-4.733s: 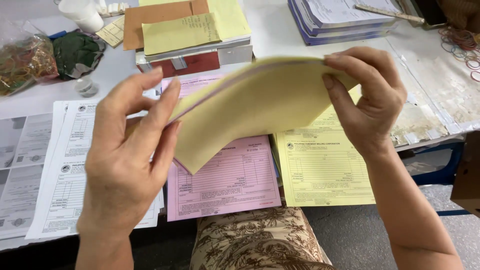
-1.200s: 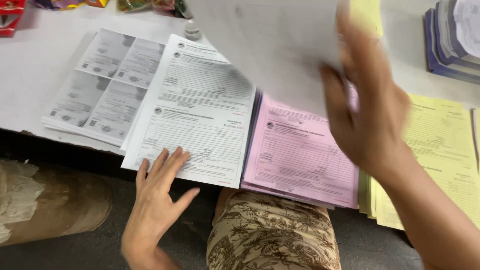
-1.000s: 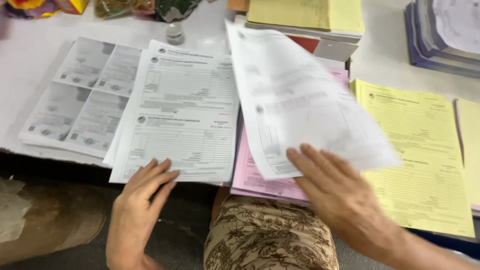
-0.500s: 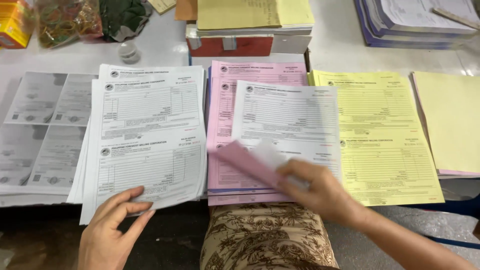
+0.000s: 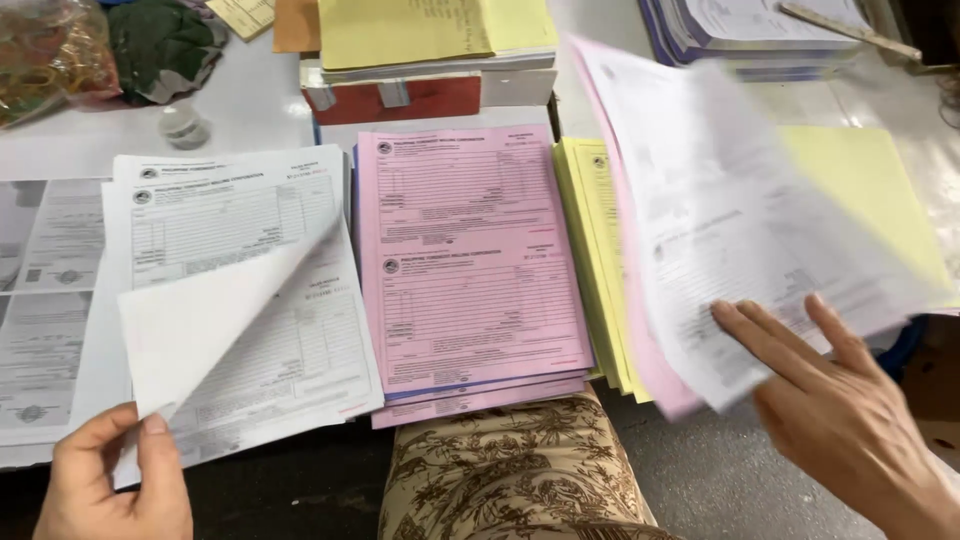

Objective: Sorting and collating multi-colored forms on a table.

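Head view shows our left hand [image 5: 115, 480] at the near edge of the worktop [image 5: 250, 110], its grip narrow, thumb and fingers pinching the lower corner of the top white form [image 5: 215, 325] and curling it up off the white stack [image 5: 235, 215]. Just right of that grip lies the pink stack [image 5: 470, 260], flat, with the yellow stack [image 5: 590, 270] touching its far side. Our right hand [image 5: 840, 420] holds a blurred sheaf of white and pink sheets [image 5: 720, 230] raised over the yellow stack; fingers spread on top, and we cannot tell how the thumb closes beneath. Beyond the pink stack a red and white box [image 5: 400, 95] carries yellow papers [image 5: 430, 30]; its inside is hidden. Far left, a clear bag [image 5: 45, 55] holds rubber bands, next to a small white-capped jar [image 5: 183, 125]. Half a second ago a white form lay on the pink stack under our right hand; now it is lifted away, and the left hand has gone from resting flat to pinching a corner
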